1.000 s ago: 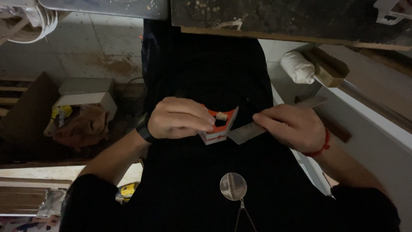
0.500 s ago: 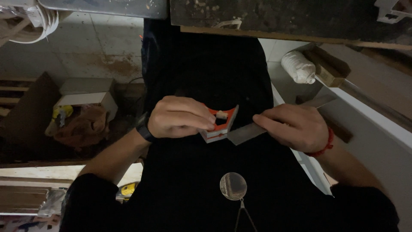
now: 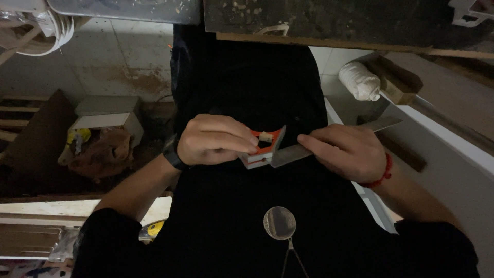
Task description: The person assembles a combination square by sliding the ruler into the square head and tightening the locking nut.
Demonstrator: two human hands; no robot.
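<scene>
Centre of the frame: left hand [image 3: 213, 140] clenched around an orange-and-white square head [image 3: 263, 148], fingers wrapped over its left side, a black wristband [image 3: 174, 154] at the wrist; right hand [image 3: 350, 151] just beside it, fingers pinching a flat grey metal blade [image 3: 288, 154], red cord bracelet [image 3: 380, 176] on that wrist; blade running from the head up toward the right, far tip showing past the hand; all held over a black-clad lap; round glass lens [image 3: 280, 223] hanging lower centre; white roll [image 3: 359, 81] upper right.
</scene>
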